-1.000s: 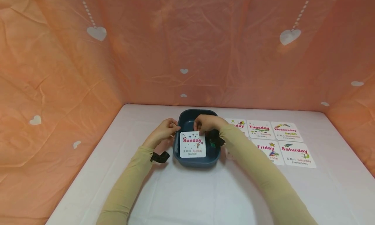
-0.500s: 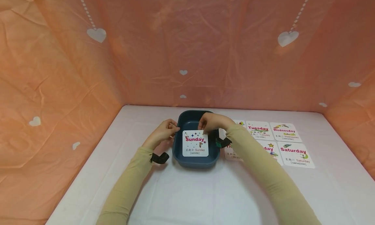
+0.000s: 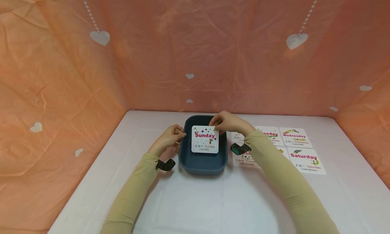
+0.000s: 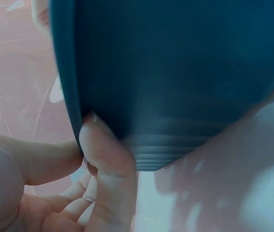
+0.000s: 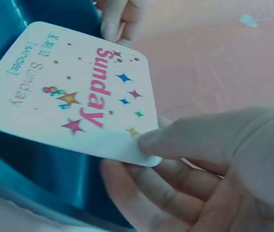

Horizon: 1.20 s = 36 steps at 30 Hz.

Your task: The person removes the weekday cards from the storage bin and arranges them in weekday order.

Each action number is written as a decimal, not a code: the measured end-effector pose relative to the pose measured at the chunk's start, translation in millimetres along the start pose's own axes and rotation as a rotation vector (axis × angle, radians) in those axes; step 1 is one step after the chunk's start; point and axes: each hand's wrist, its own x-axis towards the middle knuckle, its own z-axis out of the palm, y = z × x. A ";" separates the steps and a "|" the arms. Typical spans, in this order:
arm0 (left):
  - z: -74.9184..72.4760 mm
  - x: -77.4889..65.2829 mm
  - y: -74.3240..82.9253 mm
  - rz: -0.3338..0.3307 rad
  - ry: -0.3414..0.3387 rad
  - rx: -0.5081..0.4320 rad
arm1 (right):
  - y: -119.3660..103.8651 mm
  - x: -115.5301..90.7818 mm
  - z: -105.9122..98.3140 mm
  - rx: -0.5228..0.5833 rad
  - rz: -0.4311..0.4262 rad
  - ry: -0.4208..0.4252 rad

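Note:
A dark blue rectangular tray with raised sides stands on the white table. My left hand pinches its left rim between thumb and forefinger, as the left wrist view shows at the rim. My right hand holds a square white card printed "Sunday" with coloured stars. Thumb on top and fingers beneath, it grips the card by one upper corner, seen close up in the right wrist view on the Sunday card. The card is tilted above the tray's inside.
Right of the tray, cards lie in two rows, among them a Wednesday card, a Saturday card and a Thursday card. My right sleeve hides parts of others. An orange curtain with hearts hangs behind the table.
My right hand has moved up and to the right, lifting the Sunday card higher over the tray. My left hand stays at the tray's left rim.

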 end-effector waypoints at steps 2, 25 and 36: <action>0.0 0.1 0.2 0.003 -0.001 -0.005 | 0.1 -5.9 -4.5 0.033 -0.006 0.037; -3.3 -2.9 3.7 0.026 -0.038 -0.014 | 34.0 -98.8 -55.8 0.066 0.022 0.227; -2.3 -4.9 4.8 0.027 -0.038 -0.021 | 64.0 -136.5 -39.5 0.031 0.075 0.170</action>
